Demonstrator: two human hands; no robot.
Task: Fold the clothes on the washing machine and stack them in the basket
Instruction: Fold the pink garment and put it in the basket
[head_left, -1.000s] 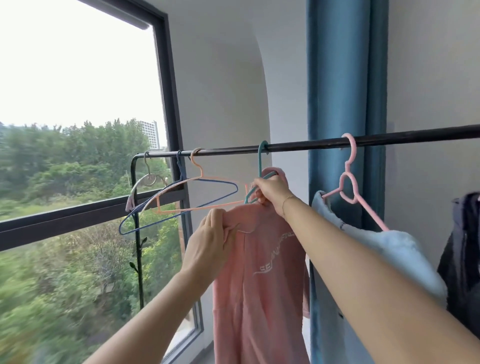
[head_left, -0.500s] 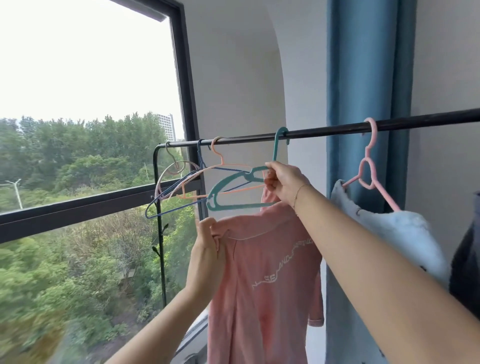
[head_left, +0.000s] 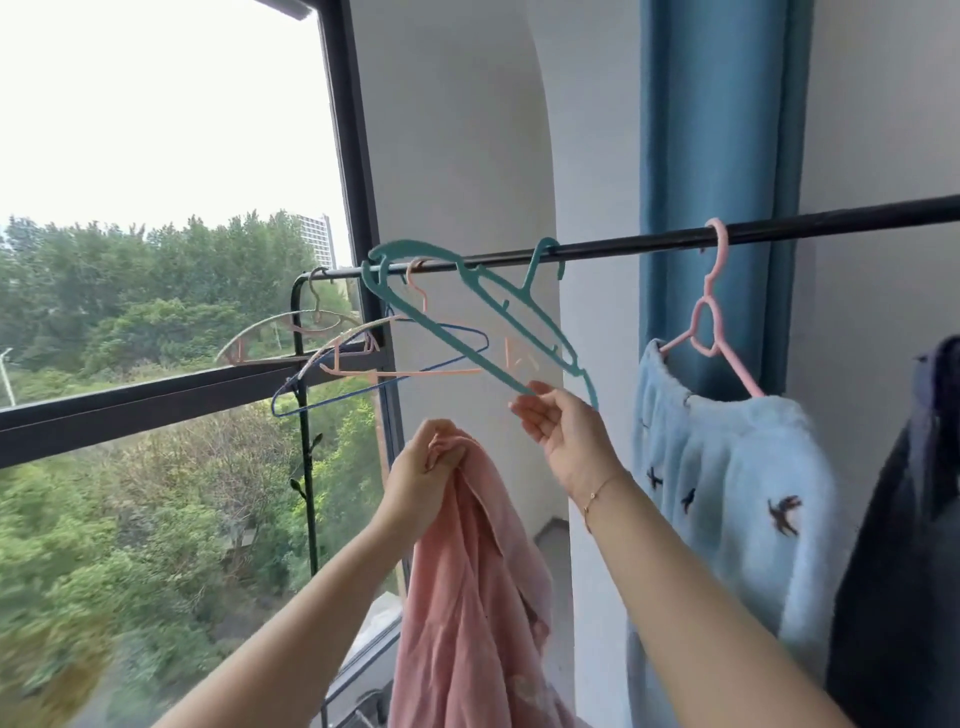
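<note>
Under black metal rail (head_left: 649, 248): my left hand (head_left: 423, 480) grip bunches pink cotton shirt (head_left: 467, 597), hanging free; my right hand (head_left: 563, 434) pinches tilted teal plastic hanger (head_left: 467, 332), hook on rail.

**Bright window, pale wall, blue curtain**

A black-framed window (head_left: 358, 171) fills the space left of the hands, showing white sky and green trees (head_left: 130, 312). Above them rises a pale grey wall (head_left: 467, 156); up to their right hangs a blue curtain (head_left: 722, 130).
</note>
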